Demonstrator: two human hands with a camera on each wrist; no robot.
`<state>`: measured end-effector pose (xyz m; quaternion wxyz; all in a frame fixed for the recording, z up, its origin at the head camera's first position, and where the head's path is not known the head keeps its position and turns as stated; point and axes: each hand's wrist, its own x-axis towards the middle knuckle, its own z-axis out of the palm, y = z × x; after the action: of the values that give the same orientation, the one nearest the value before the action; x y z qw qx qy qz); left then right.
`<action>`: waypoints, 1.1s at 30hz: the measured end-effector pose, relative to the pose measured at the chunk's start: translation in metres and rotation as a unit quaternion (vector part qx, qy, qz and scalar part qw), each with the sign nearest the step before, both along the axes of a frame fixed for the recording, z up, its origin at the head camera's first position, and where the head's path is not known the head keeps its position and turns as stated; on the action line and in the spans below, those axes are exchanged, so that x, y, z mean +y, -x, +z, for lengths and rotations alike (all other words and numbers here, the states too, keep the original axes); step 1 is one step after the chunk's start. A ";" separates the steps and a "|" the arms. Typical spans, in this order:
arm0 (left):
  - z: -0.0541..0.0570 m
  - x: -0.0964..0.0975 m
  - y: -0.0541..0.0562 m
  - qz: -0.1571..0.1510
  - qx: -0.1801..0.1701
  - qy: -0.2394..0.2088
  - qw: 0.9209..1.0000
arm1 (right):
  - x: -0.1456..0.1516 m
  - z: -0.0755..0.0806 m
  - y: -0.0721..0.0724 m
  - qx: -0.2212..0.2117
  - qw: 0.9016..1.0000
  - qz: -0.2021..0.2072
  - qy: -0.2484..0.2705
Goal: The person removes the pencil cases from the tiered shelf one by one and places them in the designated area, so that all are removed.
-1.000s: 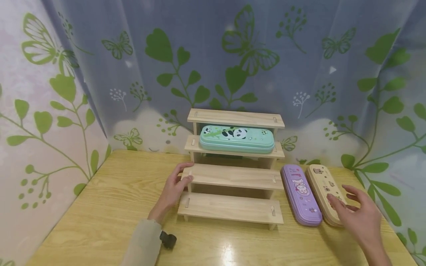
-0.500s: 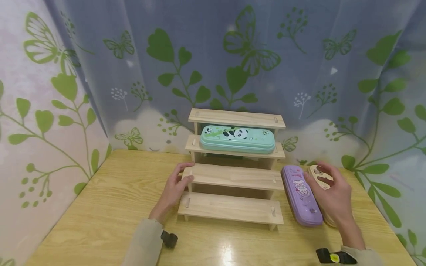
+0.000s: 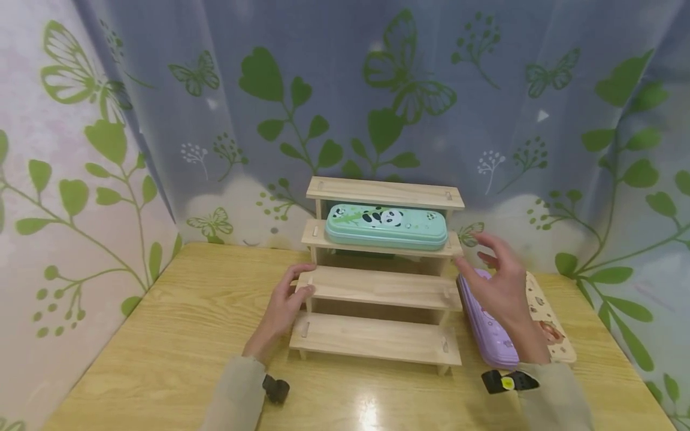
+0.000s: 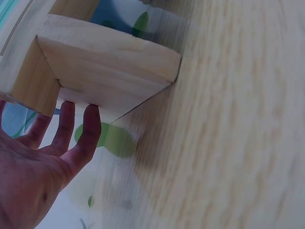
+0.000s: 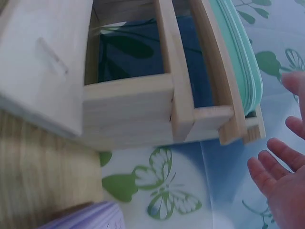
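A stepped wooden display rack (image 3: pixel 377 287) stands on the table, its several boards rising toward the back. My left hand (image 3: pixel 283 302) holds the left end of a lower board, thumb on top; in the left wrist view the fingers (image 4: pixel 88 131) reach under to the side panel. On a higher board lies a mint-green pencil case (image 3: pixel 385 226) with a panda print. Raised beside the rack's right side, my right hand (image 3: pixel 501 287) holds nothing, thumb and fingers spread. It partly hides a purple pencil case (image 3: pixel 482 332) below. Farther right lies a cream pencil case (image 3: pixel 552 323).
The rack and both loose cases share a wood-grain table (image 3: pixel 215 293). Close behind hangs a blue curtain (image 3: pixel 323 90) with green leaves and butterflies, and a pale printed cloth closes in each side.
My right hand has moved left and upward, from over the cream pencil case to beside the rack. The left hand stays on its board; the cases lie where they were.
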<state>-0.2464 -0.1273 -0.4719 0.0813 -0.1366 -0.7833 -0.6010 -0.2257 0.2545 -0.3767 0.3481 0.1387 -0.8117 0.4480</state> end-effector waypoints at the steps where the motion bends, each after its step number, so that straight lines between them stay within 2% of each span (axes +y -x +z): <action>1: 0.000 0.000 0.000 0.000 -0.001 0.000 1.000 | -0.003 0.002 0.003 0.006 1.000 0.004 -0.002; 4: 0.001 0.000 -0.001 0.002 -0.005 -0.001 1.000 | -0.009 0.006 0.009 0.008 1.000 0.013 0.000; 7: 0.001 0.000 -0.001 0.003 -0.003 -0.001 1.000 | -0.014 0.011 0.015 -0.010 1.000 0.023 0.002; 17: -0.002 -0.001 0.000 -0.004 0.001 0.000 1.000 | -0.019 0.014 0.026 -0.121 0.990 0.034 -0.065; 25: 0.000 0.000 -0.001 0.001 0.004 0.001 1.000 | -0.022 0.016 0.033 -0.135 0.985 0.022 -0.107; 33: -0.001 0.001 0.000 -0.001 0.000 -0.002 1.000 | -0.027 0.016 0.035 -0.143 0.987 0.029 -0.074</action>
<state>-0.2463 -0.1265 -0.4729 0.0814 -0.1374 -0.7819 -0.6026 -0.2603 0.2276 -0.3607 0.2043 0.1223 -0.8797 0.4117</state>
